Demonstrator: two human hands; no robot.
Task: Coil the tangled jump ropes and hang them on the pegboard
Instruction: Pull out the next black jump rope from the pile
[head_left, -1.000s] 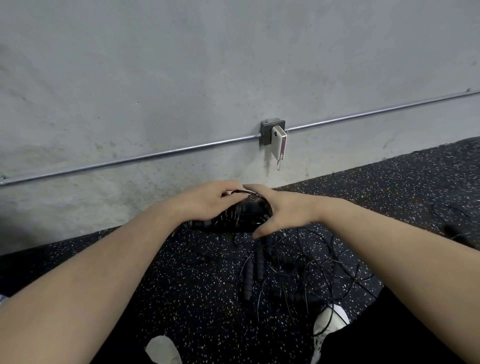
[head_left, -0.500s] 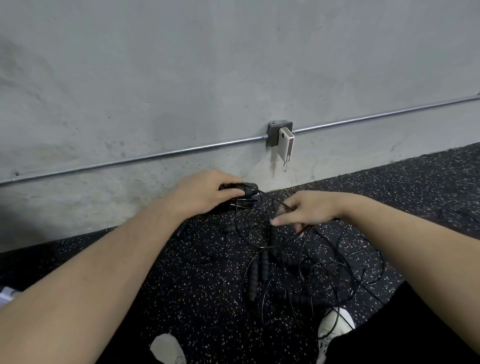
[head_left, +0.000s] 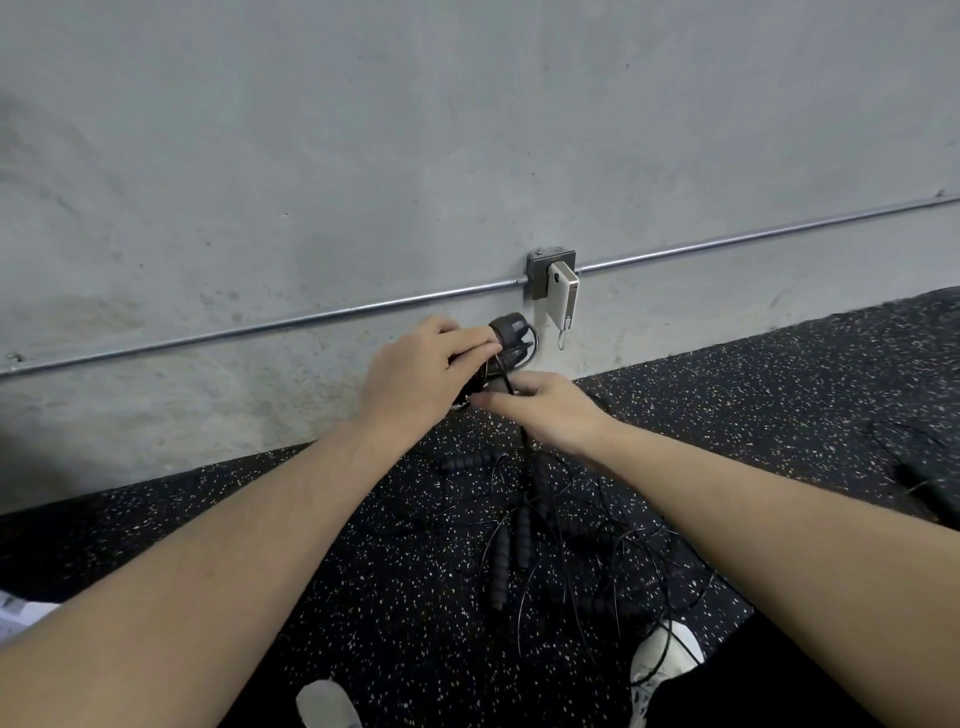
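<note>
My left hand (head_left: 415, 379) grips a pair of black jump rope handles (head_left: 511, 335) with thin cord looped round them, held up in front of the wall. Just right of it, my right hand (head_left: 545, 410) pinches the thin black cord (head_left: 524, 441) that runs down from the handles. On the floor below lies a tangle of black jump ropes (head_left: 582, 551), with several ribbed foam handles (head_left: 501, 564) among loose loops of cord. No pegboard is in view.
A grey concrete wall stands close ahead, with a metal conduit (head_left: 260, 332) and a junction box (head_left: 550, 273) holding a white device. The floor is black speckled rubber. My white shoes (head_left: 665, 660) are at the bottom. Another dark rope (head_left: 919, 467) lies far right.
My right hand has come back up from the tangle to the handles, bringing cord with it. My left hand has raised the handles slightly.
</note>
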